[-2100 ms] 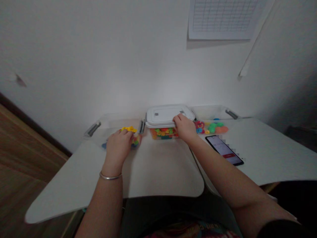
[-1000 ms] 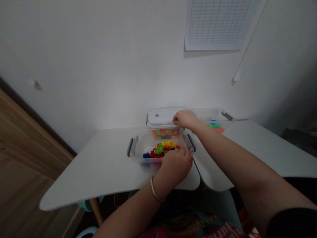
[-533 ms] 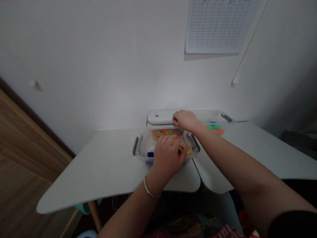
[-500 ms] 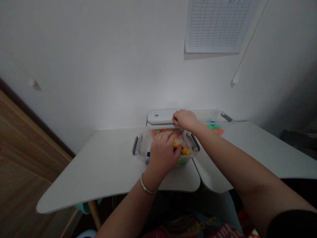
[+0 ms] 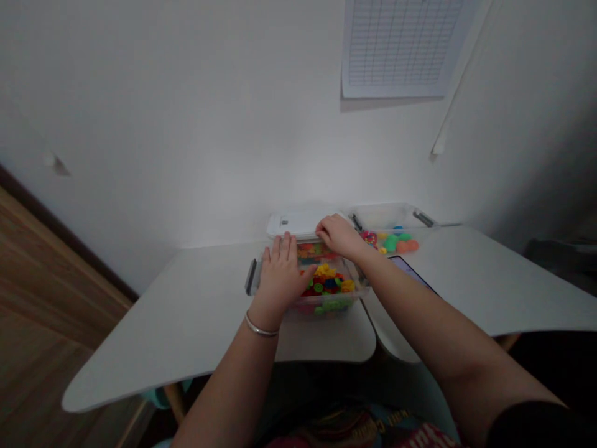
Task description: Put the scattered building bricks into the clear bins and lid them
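Observation:
My left hand (image 5: 282,274) is open, fingers spread and pointing away from me, over the left part of a clear plastic bin (image 5: 362,290) with grey side handles. Red, yellow, green and blue toy pieces (image 5: 326,280) lie inside that bin. Just behind stands a second box, with more colourful pieces showing through its front, under a white lid (image 5: 305,220). My right hand (image 5: 339,235) is closed at the lid's front edge, its fingertips curled against the rim. The hand covers part of the lid's right side.
Another clear bin (image 5: 380,218) stands at the back right, holding green, orange and pink pieces (image 5: 396,241). A phone (image 5: 413,274) lies partly behind my right forearm. Two white tabletops (image 5: 209,298) meet at a gap. A printed sheet (image 5: 396,50) hangs on the wall.
My left hand has moved left and forward, its fingers now spread, uncovering more toy pieces. My right hand stays at the lid's edge, slightly further left. The phone has come into sight.

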Available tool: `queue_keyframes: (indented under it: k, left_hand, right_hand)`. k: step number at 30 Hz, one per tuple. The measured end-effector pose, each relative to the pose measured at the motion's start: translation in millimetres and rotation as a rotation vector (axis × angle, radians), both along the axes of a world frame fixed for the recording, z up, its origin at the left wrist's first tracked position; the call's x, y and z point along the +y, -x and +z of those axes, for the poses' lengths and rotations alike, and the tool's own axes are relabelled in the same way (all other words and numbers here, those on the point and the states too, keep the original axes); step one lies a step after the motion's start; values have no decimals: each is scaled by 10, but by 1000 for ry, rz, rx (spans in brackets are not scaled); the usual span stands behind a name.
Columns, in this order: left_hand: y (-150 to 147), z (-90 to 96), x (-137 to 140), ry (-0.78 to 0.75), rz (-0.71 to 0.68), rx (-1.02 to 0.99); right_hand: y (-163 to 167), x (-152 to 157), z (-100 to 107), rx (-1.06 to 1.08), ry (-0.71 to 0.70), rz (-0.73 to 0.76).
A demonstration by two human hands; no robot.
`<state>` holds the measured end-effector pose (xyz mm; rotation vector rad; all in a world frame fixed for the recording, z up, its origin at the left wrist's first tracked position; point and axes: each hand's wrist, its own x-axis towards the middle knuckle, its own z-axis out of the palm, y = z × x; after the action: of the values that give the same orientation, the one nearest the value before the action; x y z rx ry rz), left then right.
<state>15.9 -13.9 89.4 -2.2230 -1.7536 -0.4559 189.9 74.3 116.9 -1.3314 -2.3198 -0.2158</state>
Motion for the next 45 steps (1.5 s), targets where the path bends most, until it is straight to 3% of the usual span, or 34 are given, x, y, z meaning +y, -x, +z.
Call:
queue_keyframes:
  k: [5,14,21,24,29,31,36,40,45]
  left_hand:
    - [11,-21,27,28,-82,17]
    - [18,-14,12,30,-89,40]
    - [52,-9,91,-18,-128,-59]
    - [99,56,70,-94,-93,-251]
    - [203,155,-39,-471,18,-506]
    - [263,178,-61,-502,47,-488]
    - [490,180,-79,-403,38,-462]
    - [637,175,-174,-543,-56,-480]
    - [751,229,-304,-655,-114,-537]
  right_hand:
    - [6,84,-1,30,24,12]
    - [29,72,6,42,24,11]
    - [6,14,246,164,-155,-36]
    - [-7,-77,305,176,-169,-85]
    - [-4,-361,262,200,-191,-52]
    - [8,-511,250,215,-185,-56]
    - [-11,-894,238,199,-167,-15]
    - [-163,-1059,143,207,-229,25]
    - [-403,-1019,-75,306,-276,-9]
